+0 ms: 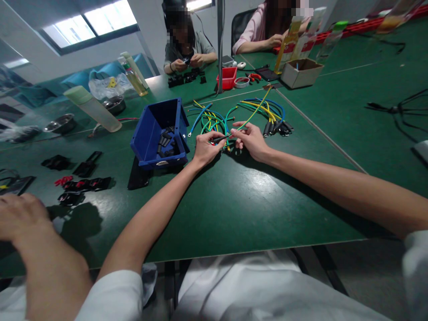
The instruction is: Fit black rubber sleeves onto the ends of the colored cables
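Note:
Near the middle of the green table, my left hand [206, 149] pinches a small black sleeve [219, 139]. Just to its right, my right hand [251, 140] has its fingers closed on a thin yellow-green wire [256, 111], whose free end points up and to the right. The wire's lower end meets the sleeve between both hands; the exact contact is too small to make out. Blue, green and yellow wires [209, 117] lie behind my left hand. Beyond my right hand rests a bundle of wires [282, 109] with black sleeves [277, 128] on their ends.
A blue bin [140, 133] holding black sleeves stands left of my hands, partly over a black flat object [138, 176]. Another person's arm [43, 249] rests at the far left. Across the table [234, 218] are a pole [220, 49], red tray [227, 79], cardboard box [301, 76] and two people.

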### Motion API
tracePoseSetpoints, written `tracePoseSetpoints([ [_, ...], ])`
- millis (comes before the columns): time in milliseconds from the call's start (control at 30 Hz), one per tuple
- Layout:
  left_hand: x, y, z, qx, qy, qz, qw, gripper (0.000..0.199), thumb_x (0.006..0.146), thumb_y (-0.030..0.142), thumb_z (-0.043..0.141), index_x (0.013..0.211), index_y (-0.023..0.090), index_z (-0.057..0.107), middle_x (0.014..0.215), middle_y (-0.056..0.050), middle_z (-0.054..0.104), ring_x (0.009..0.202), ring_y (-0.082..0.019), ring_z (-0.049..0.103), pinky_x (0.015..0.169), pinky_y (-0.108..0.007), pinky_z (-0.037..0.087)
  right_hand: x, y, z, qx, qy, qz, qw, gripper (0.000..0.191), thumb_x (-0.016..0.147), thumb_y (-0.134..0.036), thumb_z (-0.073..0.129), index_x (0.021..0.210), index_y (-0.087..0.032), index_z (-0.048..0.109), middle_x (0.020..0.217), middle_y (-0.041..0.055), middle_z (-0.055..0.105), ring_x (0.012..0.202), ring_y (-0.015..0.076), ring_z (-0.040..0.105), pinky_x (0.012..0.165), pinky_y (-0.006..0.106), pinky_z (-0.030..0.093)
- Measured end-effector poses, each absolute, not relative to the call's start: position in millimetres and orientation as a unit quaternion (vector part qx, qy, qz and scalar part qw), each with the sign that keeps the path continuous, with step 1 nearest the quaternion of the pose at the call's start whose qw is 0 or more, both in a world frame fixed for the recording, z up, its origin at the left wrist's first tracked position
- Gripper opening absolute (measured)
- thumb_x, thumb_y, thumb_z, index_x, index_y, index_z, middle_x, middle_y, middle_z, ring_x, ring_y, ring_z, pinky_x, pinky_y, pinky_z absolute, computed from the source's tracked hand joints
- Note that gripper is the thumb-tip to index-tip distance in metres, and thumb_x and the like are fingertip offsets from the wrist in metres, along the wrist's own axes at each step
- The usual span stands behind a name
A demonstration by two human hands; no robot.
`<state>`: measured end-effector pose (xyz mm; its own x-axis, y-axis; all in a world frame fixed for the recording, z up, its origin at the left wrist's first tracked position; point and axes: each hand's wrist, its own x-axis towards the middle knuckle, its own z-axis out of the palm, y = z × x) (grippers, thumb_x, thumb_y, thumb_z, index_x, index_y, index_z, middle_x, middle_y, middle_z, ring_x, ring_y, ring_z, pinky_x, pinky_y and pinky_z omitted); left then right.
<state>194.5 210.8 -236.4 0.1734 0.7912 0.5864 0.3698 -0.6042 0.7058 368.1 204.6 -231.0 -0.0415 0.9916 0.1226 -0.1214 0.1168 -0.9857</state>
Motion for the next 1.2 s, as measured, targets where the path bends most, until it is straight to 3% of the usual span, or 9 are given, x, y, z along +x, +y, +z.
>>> tracePoseSetpoints([
  [200, 195.0, 210.0, -237.6, 0.746, 0.398, 0.496, 0.198, 0.009, 0.076, 0.026, 0.07, 0.079, 0.018, 0.073, 0.074, -0.002, 0.072, 0.065, -0.013, 0.064, 0.064, -0.025, 0.05, 368.3, 203.5, -229.4, -0.413, -0.529, 0.527, 0.521, 0.054, 0.059, -0.04, 0.085, 0.101, -0.023, 0.054, 0.065, -0.0033, 0.062, 0.05, 0.0122, 0.057, 0.042, 0.022, 0.041],
  [533, 194.9, 207.0, -235.1, 0.76, 0.382, 0.488, 0.194, 0.008, 0.077, 0.026, 0.069, 0.079, 0.018, 0.072, 0.075, -0.002, 0.072, 0.064, -0.012, 0.064, 0.062, -0.025, 0.049, 370.6, 203.2, -230.0, -0.4, -0.549, 0.537, 0.501, 0.065, 0.059, -0.04, 0.085, 0.11, -0.023, 0.049, 0.066, -0.0032, 0.064, 0.055, 0.0131, 0.061, 0.046, 0.022, 0.042],
  [900, 195.3, 206.0, -236.1, 0.787, 0.363, 0.474, 0.154, 0.006, 0.078, 0.025, 0.07, 0.079, 0.019, 0.071, 0.073, -0.002, 0.071, 0.065, -0.013, 0.063, 0.065, -0.026, 0.049, 370.8, 200.9, -226.2, -0.414, -0.532, 0.534, 0.511, 0.064, 0.058, -0.033, 0.084, 0.11, -0.023, 0.05, 0.059, -0.0082, 0.057, 0.047, 0.0069, 0.045, 0.045, 0.02, 0.035],
  [1067, 196.0, 206.7, -237.4, 0.796, 0.357, 0.469, 0.139, 0.006, 0.078, 0.023, 0.07, 0.079, 0.017, 0.068, 0.073, -0.002, 0.07, 0.064, -0.012, 0.062, 0.065, -0.025, 0.048, 370.7, 200.4, -224.4, -0.419, -0.534, 0.531, 0.506, 0.065, 0.056, -0.032, 0.085, 0.11, -0.022, 0.049, 0.056, -0.0106, 0.05, 0.047, 0.0063, 0.042, 0.046, 0.02, 0.031],
  [1200, 197.3, 205.9, -234.6, 0.799, 0.369, 0.45, 0.153, 0.008, 0.079, 0.024, 0.069, 0.081, 0.017, 0.065, 0.075, -0.002, 0.07, 0.065, -0.012, 0.062, 0.065, -0.024, 0.048, 370.1, 200.1, -224.9, -0.423, -0.531, 0.526, 0.512, 0.065, 0.056, -0.034, 0.084, 0.108, -0.022, 0.048, 0.06, -0.0085, 0.054, 0.048, 0.0069, 0.044, 0.046, 0.021, 0.031],
])
